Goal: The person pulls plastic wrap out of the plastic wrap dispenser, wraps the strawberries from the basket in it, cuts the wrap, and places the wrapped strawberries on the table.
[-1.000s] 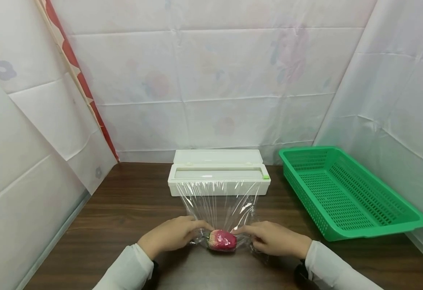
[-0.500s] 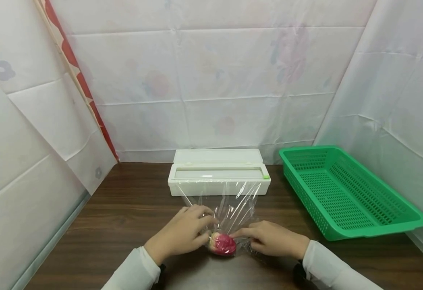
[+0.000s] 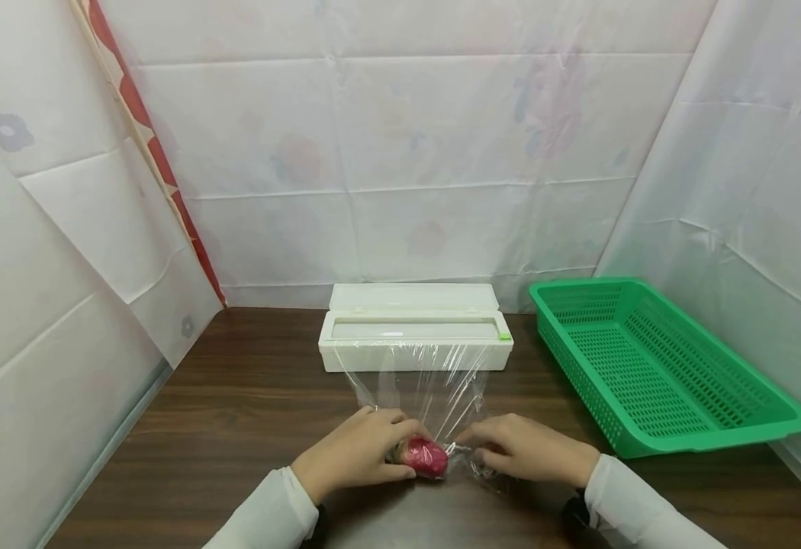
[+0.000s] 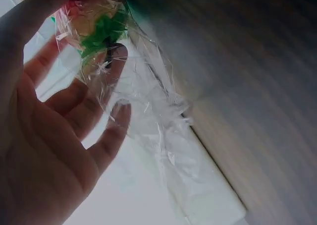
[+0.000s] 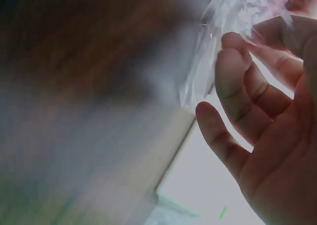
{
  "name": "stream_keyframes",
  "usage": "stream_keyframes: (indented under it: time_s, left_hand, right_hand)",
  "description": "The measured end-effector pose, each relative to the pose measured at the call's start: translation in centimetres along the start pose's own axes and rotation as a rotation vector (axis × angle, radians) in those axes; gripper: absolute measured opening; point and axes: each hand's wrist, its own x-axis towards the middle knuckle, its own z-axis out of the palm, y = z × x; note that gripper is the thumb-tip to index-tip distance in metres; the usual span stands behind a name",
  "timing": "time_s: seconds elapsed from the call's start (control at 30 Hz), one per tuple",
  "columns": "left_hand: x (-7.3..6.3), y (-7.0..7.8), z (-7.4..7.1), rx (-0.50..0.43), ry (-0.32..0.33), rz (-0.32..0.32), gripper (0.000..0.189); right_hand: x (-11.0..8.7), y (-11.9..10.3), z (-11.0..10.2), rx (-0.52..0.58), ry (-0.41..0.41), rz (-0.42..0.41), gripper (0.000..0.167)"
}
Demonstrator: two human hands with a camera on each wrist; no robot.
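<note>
A red-and-cream fruit (image 3: 427, 457) with a green leafy end lies under clear cling film (image 3: 423, 393) on the table. My left hand (image 3: 359, 451) holds it from the left, thumb in front and fingers over the top. The leafy end of the fruit (image 4: 96, 34) shows through crumpled film in the left wrist view. Just right of the fruit, my right hand (image 3: 534, 454) pinches gathered film between thumb and index finger. Its other fingers (image 5: 237, 98) are bent loosely beside the film in the right wrist view. From the white dispenser box (image 3: 410, 358) the film runs unbroken to the fruit.
The dispenser's lid (image 3: 413, 297) is raised at the back, and a small green slider (image 3: 504, 336) sits at its right end. A green perforated basket (image 3: 630, 381) stands at the right. Patterned white cloth (image 3: 400, 152) walls in the brown table (image 3: 236, 389).
My left hand has shifted right, from a fingertip at the fruit's left end to a grip over it. My right index finger has moved off the fruit onto the film at its right.
</note>
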Motion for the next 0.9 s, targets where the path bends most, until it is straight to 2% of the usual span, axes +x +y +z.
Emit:
stream_keyframes:
  time_s: [0.13,0.23,0.3,0.4,0.53,0.7,0.9]
  left_hand:
    - [0.2,-0.1,0.0,-0.022,-0.013,-0.057,0.04]
    - [0.4,-0.2,0.0,-0.05,-0.021,-0.105,0.039]
    - [0.5,-0.5,0.0,-0.07,-0.026,-0.115,0.04]
    - [0.8,-0.9,-0.1,-0.1,-0.036,-0.102,0.042]
    - [1.0,-1.6,-0.3,-0.187,-0.073,-0.114,0.046]
    - [1.3,-2.2,-0.6,-0.315,-0.113,-0.171,0.041]
    - [1.4,-2.9,-0.4,-0.351,-0.101,-0.179,0.034]
  right_hand:
    - [-0.1,0.1,-0.6,-0.07,0.109,0.032,0.02]
    - [0.4,-0.5,-0.6,-0.116,0.21,-0.019,0.017]
    - [0.9,-1.1,-0.3,-0.121,0.244,-0.069,0.018]
    - [2.0,-2.1,0.6,-0.128,0.245,-0.135,0.026]
    - [3.5,-3.3,1.7,-0.155,0.215,-0.163,0.035]
    - [4.4,-3.8,2.3,-0.156,0.187,-0.097,0.04]
    - [5.2,-3.7,2.3,-0.12,0.161,-0.006,0.044]
